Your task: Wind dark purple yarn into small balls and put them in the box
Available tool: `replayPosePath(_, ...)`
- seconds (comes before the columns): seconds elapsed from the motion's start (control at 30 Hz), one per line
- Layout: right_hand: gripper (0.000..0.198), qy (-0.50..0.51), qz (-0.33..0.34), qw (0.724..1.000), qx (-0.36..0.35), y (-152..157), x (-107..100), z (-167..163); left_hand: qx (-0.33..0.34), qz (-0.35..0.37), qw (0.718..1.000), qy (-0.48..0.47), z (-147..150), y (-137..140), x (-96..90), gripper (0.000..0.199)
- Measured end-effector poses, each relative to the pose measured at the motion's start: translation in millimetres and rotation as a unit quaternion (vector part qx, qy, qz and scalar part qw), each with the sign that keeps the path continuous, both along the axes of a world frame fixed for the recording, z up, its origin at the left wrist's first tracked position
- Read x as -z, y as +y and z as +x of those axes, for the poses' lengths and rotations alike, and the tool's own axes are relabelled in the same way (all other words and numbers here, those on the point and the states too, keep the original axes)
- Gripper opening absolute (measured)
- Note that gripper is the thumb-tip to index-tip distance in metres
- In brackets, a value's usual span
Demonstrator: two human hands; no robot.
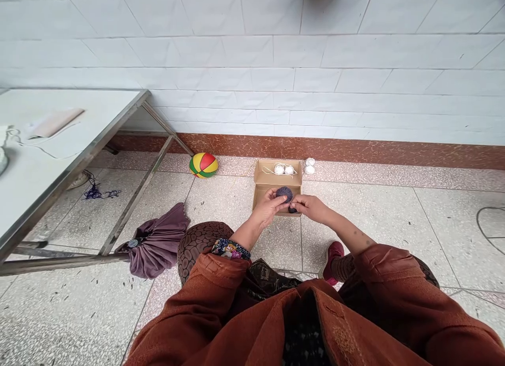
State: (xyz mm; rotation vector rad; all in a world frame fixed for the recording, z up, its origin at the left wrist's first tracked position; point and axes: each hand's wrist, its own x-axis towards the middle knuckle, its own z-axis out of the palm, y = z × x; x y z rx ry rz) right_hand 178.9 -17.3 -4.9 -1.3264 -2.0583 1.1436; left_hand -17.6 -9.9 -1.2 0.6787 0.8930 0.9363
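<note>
My left hand (269, 205) is closed around a dark grey-purple ball of yarn (284, 194), held over an open cardboard box (258, 193). My right hand (307, 206) is close beside the ball, thumb and fingers pinched together; whatever lies between them is too small to make out. Just under the right fingertips a small dark thing (292, 210) shows, partly hidden. Two white yarn balls (284, 169) with loose strands lie on the box's opened lid. More white balls (310, 166) sit on the floor right of the box.
A beach-style striped ball (203, 165) rests by the wall. A folded purple umbrella (158, 242) lies beside the metal-legged table (98, 100) at left. Tangled dark blue yarn (98, 191) is under that table. A cable (485, 224) loops at far right.
</note>
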Motion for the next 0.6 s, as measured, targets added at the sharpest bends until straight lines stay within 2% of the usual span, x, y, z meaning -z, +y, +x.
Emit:
replayPosePath(0.13, 0.02, 0.059, -0.017, 0.997, -0.041, -2.4, -15.7, -3.6, -0.005, 0.021, 0.997, 0.069, 2.9, 0.8, 8.9, 0.045)
replayPosePath(0.23, 0.023, 0.105, 0.002, 0.994, -0.005, 2.4, -25.1, -2.8, 0.038, 0.043, 0.991, 0.119, 5.2, -1.4, 11.5, 0.045)
replayPosePath(0.3, 0.024, 0.107, 0.028, 0.993, 0.032, 7.6, -27.5, 0.0, 0.09, 0.064, 0.985, 0.134, 5.5, -4.1, 9.7, 0.052)
replayPosePath(0.4, 0.024, 0.104, 0.043, 0.991, 0.073, 14.4, -23.7, 4.9, 0.171, 0.09, 0.976, 0.101, 4.2, -9.0, 2.3, 0.075)
replayPosePath(0.47, 0.025, 0.114, 0.019, 0.99, 0.086, 16.9, -17.7, 7.0, 0.211, 0.094, 0.972, 0.05, 2.7, -11.8, -4.4, 0.085)
replayPosePath(0.53, 0.027, 0.128, -0.021, 0.987, 0.093, 17.4, -10.5, 7.6, 0.238, 0.087, 0.967, -0.006, 1.1, -13.9, -10.9, 0.087)
replayPosePath(0.6, 0.027, 0.128, -0.044, 0.985, 0.102, 16.2, -3.5, 6.6, 0.238, 0.071, 0.967, -0.051, -0.2, -14.8, -15.8, 0.083)
